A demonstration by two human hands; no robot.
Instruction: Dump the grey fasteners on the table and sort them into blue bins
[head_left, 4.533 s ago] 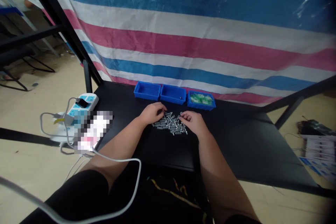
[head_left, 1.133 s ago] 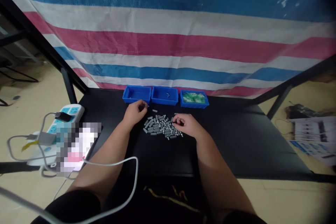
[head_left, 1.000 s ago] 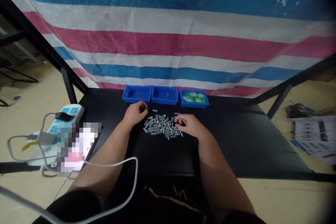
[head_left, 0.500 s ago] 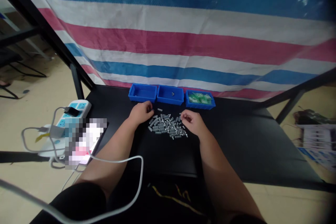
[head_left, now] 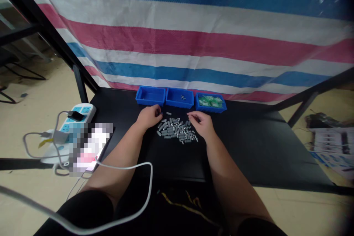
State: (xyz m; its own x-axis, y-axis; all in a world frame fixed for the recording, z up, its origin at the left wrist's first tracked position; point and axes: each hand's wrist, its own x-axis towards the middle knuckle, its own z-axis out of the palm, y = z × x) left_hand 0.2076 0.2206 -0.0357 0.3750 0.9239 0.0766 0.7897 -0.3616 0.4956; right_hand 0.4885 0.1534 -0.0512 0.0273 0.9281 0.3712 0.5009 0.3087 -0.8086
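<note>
A pile of small grey cylinders and shiny screw-like metal pieces point(head_left: 177, 129) lies on the black table between my hands. My left hand point(head_left: 149, 116) rests at its left edge with the fingers curled in; whatever they may hold is hidden. Over the right edge of the pile is my right hand point(head_left: 202, 122), its fingers stretched out towards the middle blue bin, thumb apart, with nothing visible held. One loose grey cylinder point(head_left: 169, 113) lies apart, behind the pile. A few small metal pieces point(head_left: 183, 97) are inside the middle blue bin point(head_left: 179, 104).
The left blue bin point(head_left: 151, 101) stands beside the middle one. Green-and-clear packets point(head_left: 210, 100) fill the right blue bin point(head_left: 211, 109). At left are a power strip point(head_left: 87, 110), a blurred-out phone point(head_left: 92, 151) and a white cable point(head_left: 151, 180) looping over my left forearm. A striped tarp point(head_left: 177, 40) hangs behind.
More small metal pieces show in the middle bin than before. My right hand has shifted slightly towards the bins and its fingers have straightened. My left hand stays in place, curled.
</note>
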